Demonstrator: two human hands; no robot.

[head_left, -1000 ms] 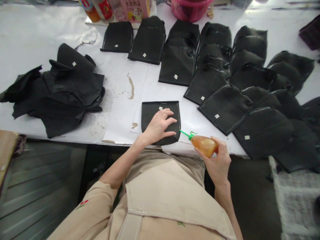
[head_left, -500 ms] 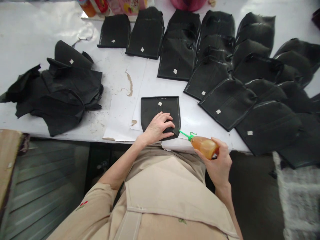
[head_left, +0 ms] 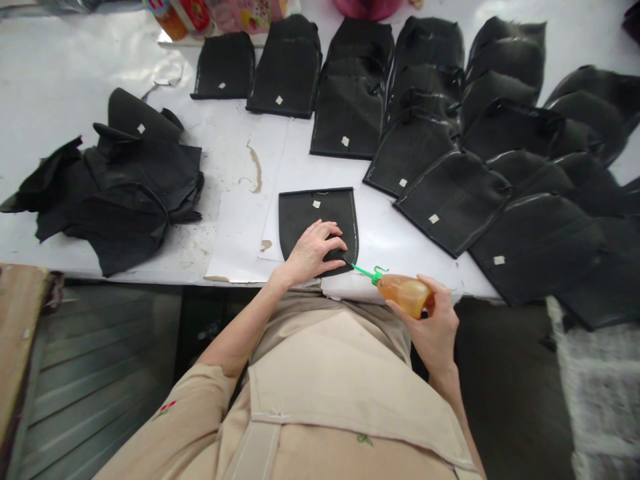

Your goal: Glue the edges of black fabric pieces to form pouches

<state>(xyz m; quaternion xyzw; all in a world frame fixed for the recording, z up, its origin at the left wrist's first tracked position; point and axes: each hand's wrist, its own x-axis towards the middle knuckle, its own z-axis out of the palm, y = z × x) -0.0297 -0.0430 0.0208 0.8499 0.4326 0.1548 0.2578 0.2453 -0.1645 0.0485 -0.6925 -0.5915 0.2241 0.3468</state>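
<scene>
A black piece (head_left: 295, 220) with a straight far edge, a curved near edge and a small pale sticker lies at the table's front. My left hand (head_left: 316, 252) rests on its lower part, fingers spread and thumb apart from them. In my right hand (head_left: 434, 313) is a squeeze bottle (head_left: 403, 293) of amber liquid, probably glue, tilted so its thin green nozzle (head_left: 367, 273) points left. The nozzle tip is at the piece's lower right curve, close to my left thumb. A thin whitish shiny line runs along the piece's right edge.
Overlapping rows of similar black pieces (head_left: 450, 200) spread across the back and right of the white table (head_left: 235, 220). At left is a heap of loose black pieces (head_left: 125, 180). Jars and a pink box (head_left: 255, 15) stand at the back, beside a pink container (head_left: 367, 7).
The bottle's nozzle tip has moved a little left and down along the piece's curved edge. My left hand stays on the piece. The whole view has shifted slightly.
</scene>
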